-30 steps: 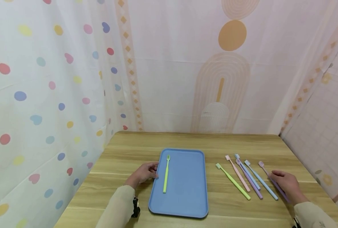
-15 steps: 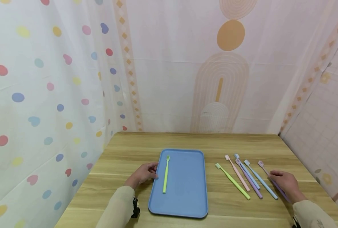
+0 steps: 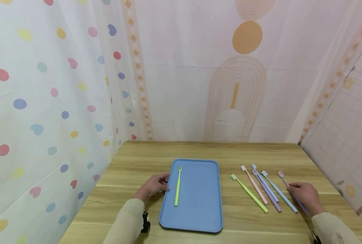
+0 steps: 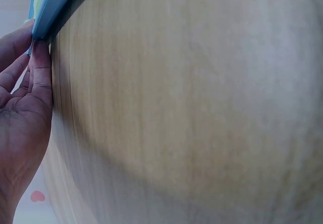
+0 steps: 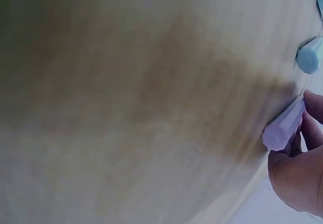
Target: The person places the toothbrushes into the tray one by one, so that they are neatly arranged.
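Observation:
Along its left rim, a blue tray (image 3: 200, 196) is pinched between the thumb and fingers of my left hand (image 3: 152, 185). The left wrist view shows the fingertips at the tray's edge (image 4: 48, 9). On the tray's left side lies a lime-green toothbrush (image 3: 177, 189), bristle end away from me. Over at the right, my right hand (image 3: 306, 196) pinches a purple toothbrush (image 3: 281, 175) by its handle, partly hidden under the hand. The right wrist view shows the end of that handle (image 5: 282, 128) between thumb and fingers, close to the tabletop.
Between tray and right hand lie several toothbrushes on the wooden table (image 3: 156, 152): a green one (image 3: 251, 195), a pink one (image 3: 255, 186), a second purple one (image 3: 269, 193) crossing a blue one (image 3: 266, 185), and another blue one (image 3: 280, 192). Patterned curtains (image 3: 181, 67) hang behind.
The purple toothbrush in my right hand has shifted and turned slightly, its head moving a little to the right. My left hand and the tray stay put.

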